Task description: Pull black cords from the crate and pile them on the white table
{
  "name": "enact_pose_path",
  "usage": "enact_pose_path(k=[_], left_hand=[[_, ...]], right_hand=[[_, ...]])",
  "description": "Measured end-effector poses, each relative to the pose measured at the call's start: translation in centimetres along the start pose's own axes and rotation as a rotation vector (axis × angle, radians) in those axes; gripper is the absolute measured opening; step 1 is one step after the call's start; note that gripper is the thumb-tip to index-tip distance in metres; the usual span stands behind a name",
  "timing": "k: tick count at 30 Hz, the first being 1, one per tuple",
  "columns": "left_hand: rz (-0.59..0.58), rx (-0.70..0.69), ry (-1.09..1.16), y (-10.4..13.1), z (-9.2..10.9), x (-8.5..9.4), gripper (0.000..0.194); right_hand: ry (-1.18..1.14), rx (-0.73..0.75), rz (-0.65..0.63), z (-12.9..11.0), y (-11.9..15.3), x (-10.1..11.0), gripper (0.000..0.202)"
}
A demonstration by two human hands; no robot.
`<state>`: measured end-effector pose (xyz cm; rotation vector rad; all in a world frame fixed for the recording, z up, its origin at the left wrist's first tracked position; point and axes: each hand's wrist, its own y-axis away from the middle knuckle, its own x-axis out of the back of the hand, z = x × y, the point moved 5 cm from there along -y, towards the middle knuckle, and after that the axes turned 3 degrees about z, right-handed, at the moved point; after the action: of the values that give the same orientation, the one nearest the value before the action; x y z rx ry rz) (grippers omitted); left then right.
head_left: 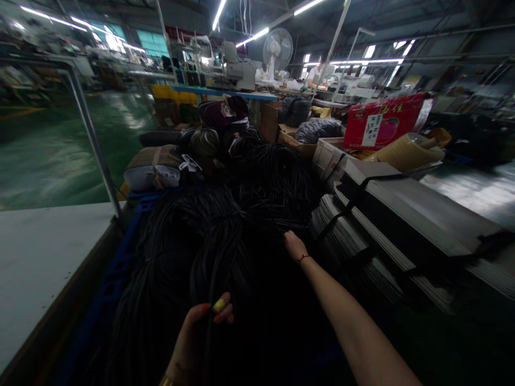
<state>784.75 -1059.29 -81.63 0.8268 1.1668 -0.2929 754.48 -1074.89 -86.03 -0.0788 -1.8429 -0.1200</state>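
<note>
Long black strips (225, 214) lie bundled in a large pile in front of me. Low in the view, my left hand (205, 313) is closed on a black strip, which passes between the thumb and fingers; something yellow is wrapped round one finger. My right hand (295, 245) reaches farther over the right part of the pile, its fingers closed at the end of a thin dark strand that runs up and to the left. A red string circles the right wrist. Much of the pile near the hands is too dark to make out.
Strapped stacks of grey sheets (418, 203) flank the pile on the right, below a red box (382, 123). Cloth bundles (155, 166) lie behind it. A metal rail (90, 123) and white tabletop (48, 257) stand left. A person (317, 78) sits far back.
</note>
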Motion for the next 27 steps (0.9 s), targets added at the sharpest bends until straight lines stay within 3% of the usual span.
enact_pose_path(k=[5, 11, 16, 21, 24, 27], left_hand=[[-0.005, 0.005, -0.016, -0.1, -0.9, -0.3, 0.028], [-0.032, 0.030, 0.020, 0.3, -1.4, -1.0, 0.025], [0.014, 0.023, -0.012, 0.6, -1.5, -0.5, 0.028], [0.044, -0.008, -0.022, 0.4, -1.9, -0.6, 0.026], [0.020, 0.046, -0.027, 0.1, -3.0, -1.2, 0.025], [0.027, 0.065, -0.027, -0.3, -4.0, -1.8, 0.023]], right_hand=[[0.024, 0.039, -0.013, 0.9, 1.6, 1.7, 0.029], [0.014, -0.003, -0.168, 2.4, 4.9, -0.6, 0.031], [-0.006, -0.015, -0.205, 3.0, 4.8, -1.3, 0.024], [-0.085, 0.048, -0.282, 3.6, 2.9, 3.4, 0.022], [-0.222, 0.095, -0.423, 3.5, 2.7, 6.6, 0.031], [-0.458, 0.078, -0.583, 2.2, 4.0, 7.9, 0.035]])
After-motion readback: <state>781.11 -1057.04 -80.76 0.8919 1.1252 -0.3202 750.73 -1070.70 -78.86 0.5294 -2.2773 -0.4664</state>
